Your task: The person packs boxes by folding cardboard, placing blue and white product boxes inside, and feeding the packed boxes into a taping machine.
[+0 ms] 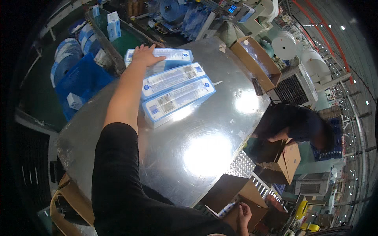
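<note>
My left hand point(144, 57), fingers spread, lies on top of a long blue-and-white pack point(177, 55) at the far edge of the metal table point(173, 157). Its fingertips reach the pack's far side. Nearer to me, two similar packs lie side by side: a middle pack point(173, 80) and a near pack point(179, 99). A loose flap of film sticks out at their right end. At the lower right, my right hand point(244, 212) is loosely curled beside an open cardboard carton point(252, 192), with nothing visible in it. White-and-blue contents show inside that carton.
Beyond the table runs a green conveyor point(124, 47) bearing another upright pack point(113, 26). A blue bag point(84, 80) hangs at the left. An open carton point(256, 65) stands at the far right corner. A dark-clothed person point(293, 122) bends over a carton point(289, 159) at right.
</note>
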Demonstrator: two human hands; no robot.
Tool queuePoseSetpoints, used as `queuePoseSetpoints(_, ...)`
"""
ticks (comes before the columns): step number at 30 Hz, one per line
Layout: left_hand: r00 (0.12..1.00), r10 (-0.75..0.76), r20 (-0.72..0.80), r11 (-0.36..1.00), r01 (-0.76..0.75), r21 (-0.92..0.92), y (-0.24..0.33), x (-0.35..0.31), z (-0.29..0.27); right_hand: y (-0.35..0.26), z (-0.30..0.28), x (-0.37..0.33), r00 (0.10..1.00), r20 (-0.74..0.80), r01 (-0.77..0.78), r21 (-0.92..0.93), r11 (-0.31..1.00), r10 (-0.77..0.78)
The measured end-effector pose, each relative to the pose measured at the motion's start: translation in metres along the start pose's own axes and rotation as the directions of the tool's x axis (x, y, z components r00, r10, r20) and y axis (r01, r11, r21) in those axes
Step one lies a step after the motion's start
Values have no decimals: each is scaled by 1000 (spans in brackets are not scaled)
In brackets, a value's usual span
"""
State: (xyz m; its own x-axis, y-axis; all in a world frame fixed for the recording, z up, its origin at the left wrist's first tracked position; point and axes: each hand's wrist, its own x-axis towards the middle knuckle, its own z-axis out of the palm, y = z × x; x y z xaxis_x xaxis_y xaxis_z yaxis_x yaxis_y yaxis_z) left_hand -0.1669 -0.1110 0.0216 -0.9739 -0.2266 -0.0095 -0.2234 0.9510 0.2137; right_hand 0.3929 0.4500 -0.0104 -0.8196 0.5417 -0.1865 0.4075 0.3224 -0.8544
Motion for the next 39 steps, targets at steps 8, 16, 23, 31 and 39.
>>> queuePoseSetpoints(8,886,312,343,907,-170,-385,13,-26,16,-69,80,25,920,117,391,-181,902,-375)
queuePoseSetpoints(16,929,260,263,903,-137,-408,64,-189,34,-133,250,105,902,425,-97,384,918,-83)
queuePoseSetpoints(23,777,356,519,886,-105,-452,-12,-417,25,-55,123,23,658,712,-51,-284,958,246)
queuePoseSetpoints(31,509,210,835,275,789,-550,-84,-540,86,-50,136,-14,26,973,-716,-141,684,227)
queuePoseSetpoints(39,869,446,214,252,107,-962,23,-543,-7,-85,53,24,534,806,-264,446,855,-256)
